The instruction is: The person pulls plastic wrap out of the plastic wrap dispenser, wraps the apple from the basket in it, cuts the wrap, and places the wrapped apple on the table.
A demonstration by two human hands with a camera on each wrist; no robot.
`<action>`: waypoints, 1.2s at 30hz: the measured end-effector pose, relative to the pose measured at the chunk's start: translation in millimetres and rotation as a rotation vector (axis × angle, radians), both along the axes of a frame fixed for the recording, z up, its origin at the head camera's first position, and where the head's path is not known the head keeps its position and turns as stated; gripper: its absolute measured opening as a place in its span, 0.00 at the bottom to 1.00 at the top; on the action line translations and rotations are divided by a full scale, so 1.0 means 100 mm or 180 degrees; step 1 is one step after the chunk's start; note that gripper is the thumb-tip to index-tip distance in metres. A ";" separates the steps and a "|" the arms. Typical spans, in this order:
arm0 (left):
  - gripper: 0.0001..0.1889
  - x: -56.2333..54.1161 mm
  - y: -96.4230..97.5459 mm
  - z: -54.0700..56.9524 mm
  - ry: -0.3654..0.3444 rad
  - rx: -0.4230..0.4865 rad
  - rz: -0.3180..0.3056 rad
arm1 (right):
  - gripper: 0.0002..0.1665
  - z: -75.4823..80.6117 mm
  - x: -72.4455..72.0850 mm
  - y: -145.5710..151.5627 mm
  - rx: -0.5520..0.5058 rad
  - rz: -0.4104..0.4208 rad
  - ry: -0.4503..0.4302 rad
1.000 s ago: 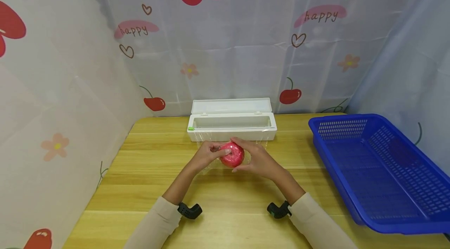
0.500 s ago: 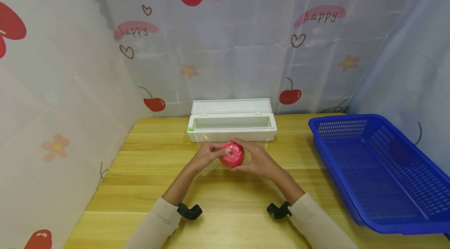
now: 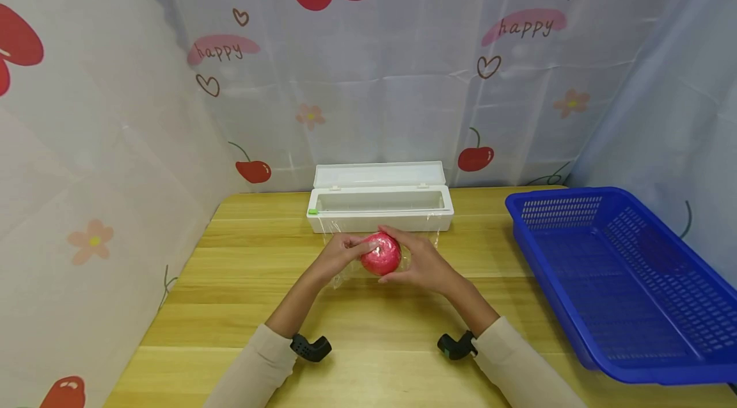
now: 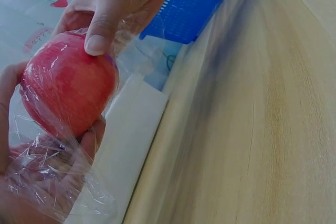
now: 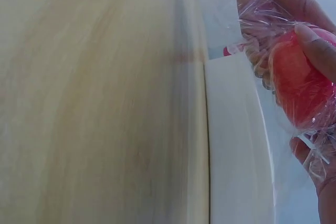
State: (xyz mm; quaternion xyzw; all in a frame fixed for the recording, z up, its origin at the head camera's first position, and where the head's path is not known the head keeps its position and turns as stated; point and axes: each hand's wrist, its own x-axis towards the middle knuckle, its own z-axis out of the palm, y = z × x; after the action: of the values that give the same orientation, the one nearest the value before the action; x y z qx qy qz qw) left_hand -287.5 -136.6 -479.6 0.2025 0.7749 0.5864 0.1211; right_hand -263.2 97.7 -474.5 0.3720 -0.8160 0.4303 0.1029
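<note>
A red apple (image 3: 382,258) wrapped in clear cling film is held between both hands above the table. My left hand (image 3: 336,256) grips its left side, with the thumb lying over the top near the dimple. From the right, my right hand (image 3: 423,264) holds the apple between thumb and fingers. In the left wrist view, crumpled cling film (image 4: 50,177) bunches under the apple and over the left palm. Wrinkled film also gathers round the apple (image 5: 296,85) in the right wrist view. Behind the hands, the white cling film box (image 3: 380,222) stands with its lid up, film hanging at its front.
A large blue plastic basket (image 3: 576,331) stands on the right of the wooden table (image 3: 380,363). A green slider (image 3: 313,211) sits at the left end of the box's front edge. A cherry-print curtain (image 3: 391,101) encloses the back and sides.
The apple has turned slightly in the hands, and my left thumb has shifted a little on its top. Both arms, the box and the basket stay in place.
</note>
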 end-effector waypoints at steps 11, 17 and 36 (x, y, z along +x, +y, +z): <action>0.22 -0.01 -0.05 0.05 -0.0113 -0.0172 -0.0291 | 0.52 -0.03 0.01 -0.01 -0.0078 -0.0112 -0.0125; 0.23 -0.01 -0.12 0.15 -0.0142 -0.0205 -0.0375 | 0.52 -0.04 -0.01 -0.01 -0.0080 -0.0119 -0.0186; 0.24 0.01 -0.15 0.24 0.1415 0.0206 -0.0023 | 0.48 -0.05 -0.02 0.03 -0.0213 -0.0150 -0.0419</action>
State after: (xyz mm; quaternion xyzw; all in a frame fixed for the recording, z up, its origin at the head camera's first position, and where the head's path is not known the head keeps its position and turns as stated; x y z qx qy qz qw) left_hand -286.3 -151.7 -455.1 0.3332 0.7626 0.5515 -0.0571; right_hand -264.9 100.6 -479.2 0.3200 -0.8147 0.4783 0.0715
